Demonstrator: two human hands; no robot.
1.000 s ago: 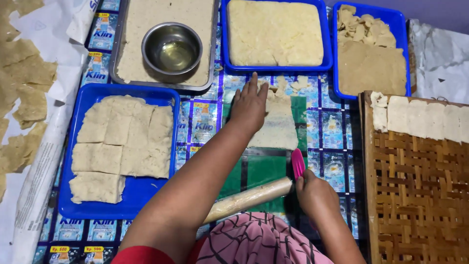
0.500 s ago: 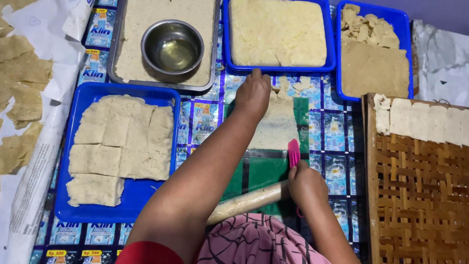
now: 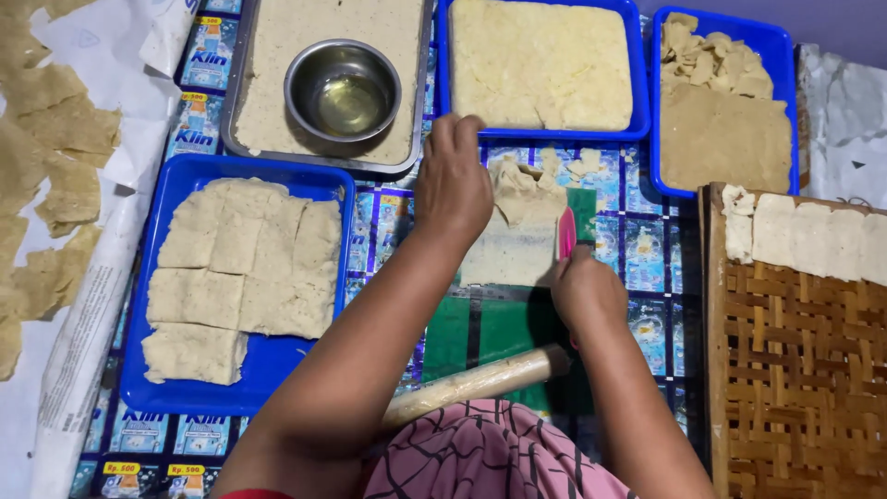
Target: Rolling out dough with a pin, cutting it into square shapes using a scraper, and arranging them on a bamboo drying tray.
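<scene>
- A pale, thin dough sheet (image 3: 517,236), crumpled at its 12 o'clock end, lies mid-surface on a green mat (image 3: 490,328).
- Left hand (image 3: 451,185) presses the sheet's edge, fingers curled; right hand (image 3: 587,294), closed, grips a pink scraper (image 3: 565,231).
- Three blue trays, one metal bowl (image 3: 342,90), one rolling pin (image 3: 476,383).
- Printed wrappers cover the surface (image 3: 388,222).

Floor covered with printed blue sachet mat (image 3: 637,249); even light.
</scene>
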